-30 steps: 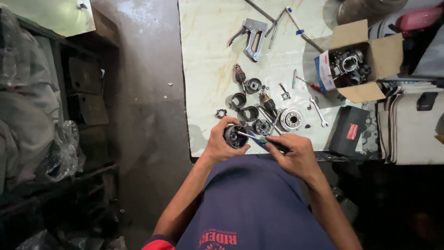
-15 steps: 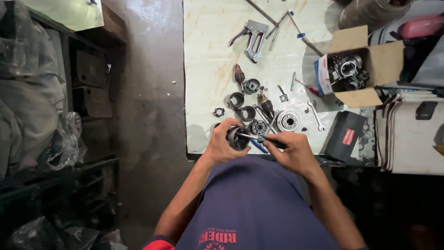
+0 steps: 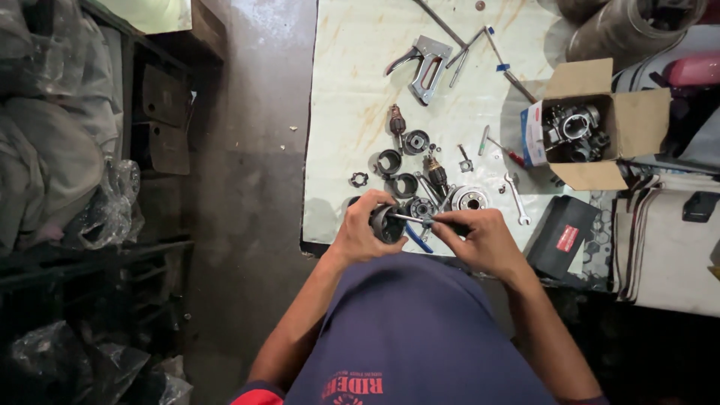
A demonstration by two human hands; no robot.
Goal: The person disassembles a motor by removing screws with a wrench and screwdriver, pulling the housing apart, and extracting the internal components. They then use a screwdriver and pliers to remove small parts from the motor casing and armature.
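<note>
Black round housing [image 3: 388,223] sits gripped in the left hand [image 3: 365,234]; right hand [image 3: 480,238] clasps a screwdriver [image 3: 420,220].

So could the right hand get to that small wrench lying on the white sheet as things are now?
Probably yes. The small wrench lies flat just beyond the right hand, with nothing over it. But that hand is gripping a thin tool poked into the dark round part in the left hand, so it isn't free.
</note>
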